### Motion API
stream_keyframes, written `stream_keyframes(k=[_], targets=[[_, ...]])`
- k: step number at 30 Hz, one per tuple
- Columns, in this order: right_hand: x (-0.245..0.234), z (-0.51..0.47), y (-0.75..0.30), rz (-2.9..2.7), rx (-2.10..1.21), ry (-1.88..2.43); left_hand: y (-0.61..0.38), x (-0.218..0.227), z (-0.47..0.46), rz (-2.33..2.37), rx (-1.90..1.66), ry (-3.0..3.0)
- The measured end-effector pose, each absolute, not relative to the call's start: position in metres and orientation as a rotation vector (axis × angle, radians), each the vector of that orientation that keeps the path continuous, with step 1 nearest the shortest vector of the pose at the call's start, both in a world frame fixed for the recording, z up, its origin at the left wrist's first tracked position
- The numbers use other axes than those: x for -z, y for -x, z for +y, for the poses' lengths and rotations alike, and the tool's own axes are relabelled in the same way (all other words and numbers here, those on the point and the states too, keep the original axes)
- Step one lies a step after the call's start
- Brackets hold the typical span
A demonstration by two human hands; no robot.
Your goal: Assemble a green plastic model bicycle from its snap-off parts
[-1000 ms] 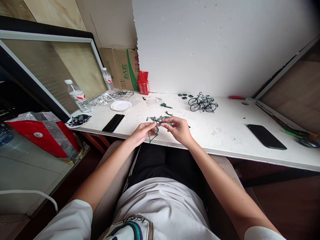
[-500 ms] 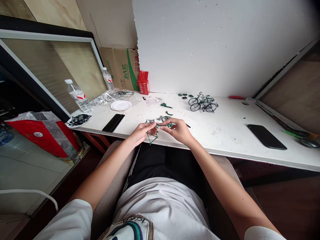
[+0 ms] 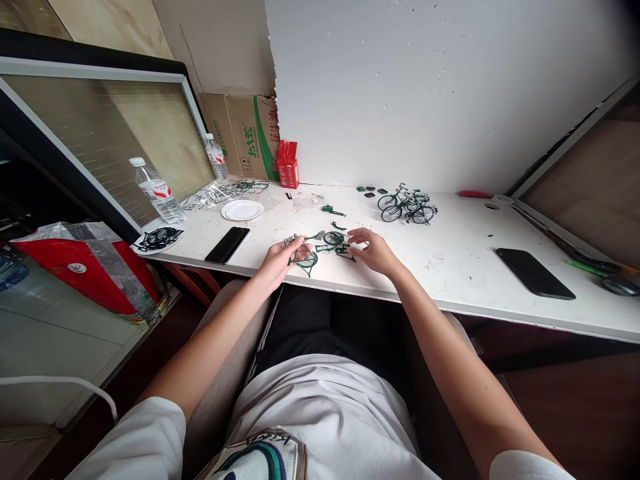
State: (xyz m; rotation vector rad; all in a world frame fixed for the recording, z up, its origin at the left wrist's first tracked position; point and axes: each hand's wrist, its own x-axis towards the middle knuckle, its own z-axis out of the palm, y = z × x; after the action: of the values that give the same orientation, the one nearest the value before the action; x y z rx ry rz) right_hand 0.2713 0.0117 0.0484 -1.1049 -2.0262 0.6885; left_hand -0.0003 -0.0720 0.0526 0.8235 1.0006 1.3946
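Note:
My left hand (image 3: pixel 280 259) rests at the near edge of the white table (image 3: pixel 450 260), its fingers closed on a small green bicycle frame (image 3: pixel 304 257). Just right of it lie loose green bicycle parts (image 3: pixel 333 240), a wheel among them. My right hand (image 3: pixel 374 251) hovers over those parts with its fingers apart and nothing in it. Two finished green model bicycles (image 3: pixel 407 205) stand further back on the table.
A black phone (image 3: pixel 227 245) lies left of my hands, another phone (image 3: pixel 535 273) to the right. Further back are a white plate (image 3: pixel 242 211), water bottles (image 3: pixel 156 192), a red box (image 3: pixel 288 165), a cardboard box (image 3: pixel 247 137) and plastic sprues (image 3: pixel 215 195). A red bag (image 3: pixel 80 267) sits at left.
Both hands moved forward from the table's edge onto the table. My right hand let go of the green frame and opened over the loose parts; the left hand lowered the frame.

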Motion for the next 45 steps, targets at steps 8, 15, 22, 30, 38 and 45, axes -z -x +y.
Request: stream_keyframes(k=[8,15,22,30,38,45], targets=[[-0.032,0.024,-0.279,-2.220,-0.473,1.265,0.002,-0.054,-0.071,1.017,-1.433,-0.839],[-0.029,0.024,-0.276,-2.243,-0.425,1.264,0.001,-0.051,-0.070,1.036,-1.440,-0.776],[-0.034,0.007,-0.259,-2.279,-0.400,1.145,0.001,-0.052,-0.070,1.038,-1.444,-0.787],[-0.030,-0.002,-0.251,-2.362,-0.253,1.126,0.001,-0.052,-0.070,1.005,-1.436,-0.799],[-0.028,-0.004,-0.248,-2.391,-0.166,1.168,0.001,-0.049,-0.069,1.025,-1.424,-0.778],[-0.029,-0.004,-0.249,-2.392,-0.173,1.201,0.004,-0.047,-0.067,1.008,-1.439,-0.759]])
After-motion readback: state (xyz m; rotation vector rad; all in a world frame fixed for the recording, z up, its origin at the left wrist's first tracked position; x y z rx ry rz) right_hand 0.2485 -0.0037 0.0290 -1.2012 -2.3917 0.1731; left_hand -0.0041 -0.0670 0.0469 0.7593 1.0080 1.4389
